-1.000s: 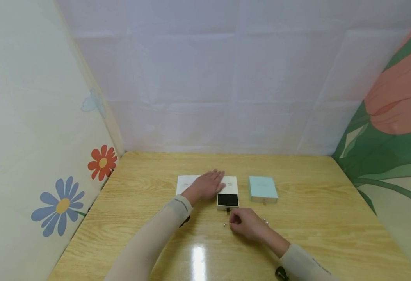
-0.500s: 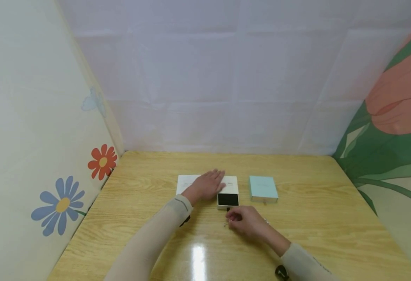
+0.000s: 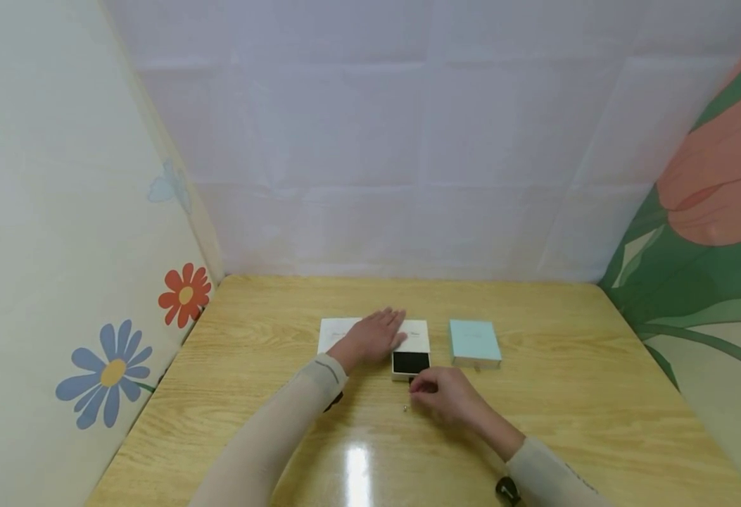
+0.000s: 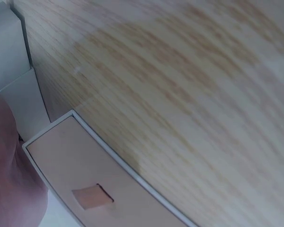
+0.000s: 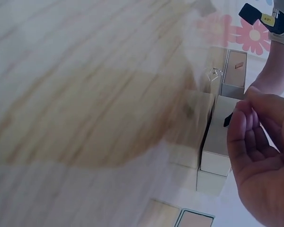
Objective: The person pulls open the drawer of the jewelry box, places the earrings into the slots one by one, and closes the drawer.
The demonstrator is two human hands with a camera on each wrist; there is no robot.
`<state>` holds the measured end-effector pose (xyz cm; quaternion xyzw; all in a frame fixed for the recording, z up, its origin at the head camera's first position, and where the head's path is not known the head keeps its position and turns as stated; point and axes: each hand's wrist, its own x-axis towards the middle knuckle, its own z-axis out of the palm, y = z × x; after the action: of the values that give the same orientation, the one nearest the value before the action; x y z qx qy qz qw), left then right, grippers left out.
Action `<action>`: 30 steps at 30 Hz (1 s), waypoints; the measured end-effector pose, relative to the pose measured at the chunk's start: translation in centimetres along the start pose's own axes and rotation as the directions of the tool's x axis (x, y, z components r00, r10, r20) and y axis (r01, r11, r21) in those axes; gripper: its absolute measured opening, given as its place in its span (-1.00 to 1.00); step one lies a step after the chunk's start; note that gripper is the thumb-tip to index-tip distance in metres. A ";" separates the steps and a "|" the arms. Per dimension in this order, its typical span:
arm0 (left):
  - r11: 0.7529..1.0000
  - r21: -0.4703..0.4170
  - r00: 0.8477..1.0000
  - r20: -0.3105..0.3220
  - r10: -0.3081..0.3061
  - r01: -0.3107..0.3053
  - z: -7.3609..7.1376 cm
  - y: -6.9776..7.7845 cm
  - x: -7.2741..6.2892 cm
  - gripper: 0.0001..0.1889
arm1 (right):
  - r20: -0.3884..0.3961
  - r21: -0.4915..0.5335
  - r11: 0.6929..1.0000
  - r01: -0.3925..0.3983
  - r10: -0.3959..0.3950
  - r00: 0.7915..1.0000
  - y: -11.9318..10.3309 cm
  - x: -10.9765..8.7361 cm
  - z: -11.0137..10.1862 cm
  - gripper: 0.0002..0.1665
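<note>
My left hand (image 3: pixel 374 336) lies across two small white boxes with its fingers straight, its fingertips on the right white box (image 3: pixel 416 334). That box's drawer (image 3: pixel 402 376) stands pulled out, showing a black lining and a black ribbon tab (image 5: pixel 228 120). My right hand (image 3: pixel 447 396) is just in front of the drawer; the right wrist view shows its thumb and index fingertips pinched together, hiding a tiny silvery piece between them. Another small silvery jewellery piece (image 3: pixel 405 408) lies on the table left of those fingertips. The left white box (image 4: pixel 61 156) has a pinkish front with a ribbon tab.
A light blue box (image 3: pixel 474 341) with a small tab sits to the right of the white boxes. Beneath everything is a wood-grain table (image 3: pixel 269 415). Flower-printed cloth hangs at both sides, with a pale cloth (image 3: pixel 370 176) behind.
My right hand has pinched at the small silvery pieces and lifted slightly toward the drawer; a glint at its fingertips is now hidden. My left hand has stayed put.
</note>
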<state>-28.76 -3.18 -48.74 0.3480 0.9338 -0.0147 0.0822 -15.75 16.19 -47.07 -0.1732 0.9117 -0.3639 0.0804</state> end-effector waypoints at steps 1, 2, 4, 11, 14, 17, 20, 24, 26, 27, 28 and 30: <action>1.000 0.004 1.000 -0.001 0.001 -0.001 0.0 0.0 0.0 -0.30 | -0.006 0.000 1.000 0.002 -0.002 1.000 0.0 0.0 0.0 -0.92; 1.000 0.007 1.000 -0.002 0.002 -0.002 0.1 0.0 0.0 -0.30 | -0.010 -0.002 1.000 -0.003 0.003 1.000 0.0 0.1 -0.1 -0.92; 1.000 0.012 1.000 -0.005 0.003 -0.003 0.1 0.0 0.0 -0.30 | -0.022 0.007 1.000 -0.024 0.024 0.999 -0.1 0.1 -0.2 -0.92; 1.000 0.004 1.000 -0.012 0.001 -0.001 0.2 0.0 0.0 -0.30 | -0.059 0.072 0.993 -0.094 0.098 0.993 -0.2 0.5 -0.6 -0.90; 1.000 0.004 1.000 -0.006 -0.001 0.001 0.2 0.0 0.0 -0.29 | -0.074 0.087 0.990 -0.113 0.120 0.990 -0.2 0.6 -0.7 -0.89; 1.000 0.004 1.000 0.000 -0.003 0.003 0.0 0.0 0.0 -0.29 | -0.093 0.087 0.990 -0.113 0.121 0.988 -0.1 0.7 -0.8 -0.88; 1.000 0.006 1.000 -0.001 -0.004 0.005 0.0 0.0 0.0 -0.29 | -0.115 0.084 0.992 -0.098 0.108 0.987 0.0 0.8 -0.9 -0.85; 1.000 0.009 1.000 -0.002 -0.003 0.003 0.1 0.0 0.0 -0.29 | -0.136 0.085 0.993 -0.084 0.095 0.986 0.0 0.8 -1.0 -0.81; 1.000 0.006 1.000 -0.004 -0.004 0.004 0.1 0.1 0.0 -0.29 | -0.140 0.087 0.992 -0.094 0.105 0.985 0.0 0.9 -1.1 -0.82; 1.000 0.001 1.000 -0.006 -0.005 0.005 0.1 0.1 0.0 -0.30 | -0.139 0.089 0.991 -0.100 0.112 0.984 0.0 0.9 -1.1 -0.83; 1.000 -0.001 1.000 -0.006 -0.004 0.004 0.1 0.1 0.0 -0.30 | -0.138 0.093 0.989 -0.114 0.126 0.982 0.0 0.9 -1.1 -0.84; 1.000 -0.010 1.000 -0.008 -0.006 0.005 0.0 0.1 -0.1 -0.30 | -0.134 0.098 0.987 -0.127 0.140 0.981 -0.1 1.0 -1.2 -0.85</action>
<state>-28.63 -3.16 -48.74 0.3450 0.9351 -0.0087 0.0803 -17.02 16.50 -46.16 -0.0818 0.9076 -0.4090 0.0479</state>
